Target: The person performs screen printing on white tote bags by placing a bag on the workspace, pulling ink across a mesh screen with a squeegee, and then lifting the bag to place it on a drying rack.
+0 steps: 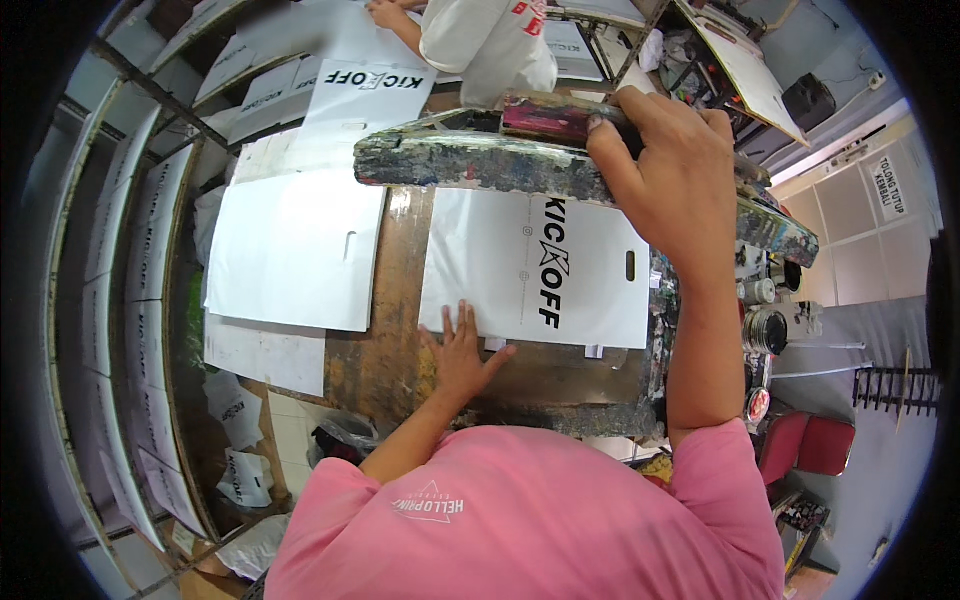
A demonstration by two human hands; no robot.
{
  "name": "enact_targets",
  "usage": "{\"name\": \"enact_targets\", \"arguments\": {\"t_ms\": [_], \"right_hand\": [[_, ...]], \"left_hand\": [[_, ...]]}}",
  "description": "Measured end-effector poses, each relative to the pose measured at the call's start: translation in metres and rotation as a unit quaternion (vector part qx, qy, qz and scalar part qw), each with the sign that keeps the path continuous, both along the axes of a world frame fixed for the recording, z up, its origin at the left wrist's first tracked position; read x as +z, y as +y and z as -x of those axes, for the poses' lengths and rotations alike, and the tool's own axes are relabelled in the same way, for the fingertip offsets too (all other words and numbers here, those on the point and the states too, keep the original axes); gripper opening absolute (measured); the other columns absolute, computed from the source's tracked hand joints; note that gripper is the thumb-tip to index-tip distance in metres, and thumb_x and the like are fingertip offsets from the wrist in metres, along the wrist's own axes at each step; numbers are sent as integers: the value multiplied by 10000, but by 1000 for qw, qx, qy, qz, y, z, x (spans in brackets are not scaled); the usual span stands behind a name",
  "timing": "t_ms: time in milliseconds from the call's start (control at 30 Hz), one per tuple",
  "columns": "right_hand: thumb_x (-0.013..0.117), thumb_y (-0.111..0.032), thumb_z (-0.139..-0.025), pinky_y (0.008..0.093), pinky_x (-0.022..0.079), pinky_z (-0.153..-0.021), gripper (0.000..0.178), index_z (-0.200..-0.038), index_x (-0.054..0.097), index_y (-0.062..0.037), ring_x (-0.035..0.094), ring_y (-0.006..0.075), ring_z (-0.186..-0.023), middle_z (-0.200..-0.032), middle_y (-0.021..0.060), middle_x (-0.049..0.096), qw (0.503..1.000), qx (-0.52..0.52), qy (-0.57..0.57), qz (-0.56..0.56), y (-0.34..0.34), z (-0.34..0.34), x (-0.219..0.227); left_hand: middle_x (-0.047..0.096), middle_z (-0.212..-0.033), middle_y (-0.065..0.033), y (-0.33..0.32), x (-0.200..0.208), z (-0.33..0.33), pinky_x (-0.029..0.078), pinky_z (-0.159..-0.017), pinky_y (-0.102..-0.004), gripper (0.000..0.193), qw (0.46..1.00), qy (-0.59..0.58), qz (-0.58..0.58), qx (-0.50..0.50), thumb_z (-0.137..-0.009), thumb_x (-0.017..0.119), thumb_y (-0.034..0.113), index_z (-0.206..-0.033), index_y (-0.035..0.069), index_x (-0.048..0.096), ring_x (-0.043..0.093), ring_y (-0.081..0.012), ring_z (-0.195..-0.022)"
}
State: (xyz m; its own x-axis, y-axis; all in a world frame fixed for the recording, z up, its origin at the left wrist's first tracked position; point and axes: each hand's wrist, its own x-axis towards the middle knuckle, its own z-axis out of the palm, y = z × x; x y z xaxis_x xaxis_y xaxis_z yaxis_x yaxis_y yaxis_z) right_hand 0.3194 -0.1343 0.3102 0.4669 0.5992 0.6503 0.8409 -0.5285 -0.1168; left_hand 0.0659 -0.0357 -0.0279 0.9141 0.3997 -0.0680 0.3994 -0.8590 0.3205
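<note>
Right hand (672,170): thumb and fingers closed around the end of the ink-stained bar (545,116), up at the frame (470,163). Can't tell if it also clamps the frame. Left hand (459,362): nothing gripped, fingers spread wide, tips on the near left edge of the white bag (478,265). Can't tell how hard it presses.

Bag lies flat on the work board (540,378), below the frame, handle slot to the right, black print across it. My read: print's down, frame lifted, handling the bag is the step in hand. Next move calls for keeping the frame up and sliding fingers under the edge without touching ink, which may be wet.

Around: stack of white bags (295,250) to the left, rack (175,340) of printed bags beyond, jars (765,330) on the right, 1 co-worker (485,45) at the far side. In the way: frame overhangs the bag's far edge.
</note>
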Motion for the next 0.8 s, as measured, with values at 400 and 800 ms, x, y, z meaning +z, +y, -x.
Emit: {"name": "enact_targets", "arguments": {"t_ms": [400, 800], "right_hand": [[640, -381, -899, 472, 412, -815, 368, -815, 699, -27, 653, 317, -741, -721, 137, 659, 999, 13, -19, -33, -7, 11, -15], [631, -377, -906, 466, 389, -825, 344, -870, 695, -41, 651, 315, -800, -804, 118, 685, 1000, -17, 2, 7, -17, 36, -22]], "left_hand": [[773, -1177, -105, 74, 72, 9, 568, -620, -285, 366, 871, -316, 280, 250, -1020, 671, 104, -1382, 51, 682, 701, -123, -849], [733, -877, -108, 335, 31, 154, 576, -724, -306, 475, 894, -274, 161, 317, -953, 720, 166, -1410, 50, 665, 663, -134, -735]]}}
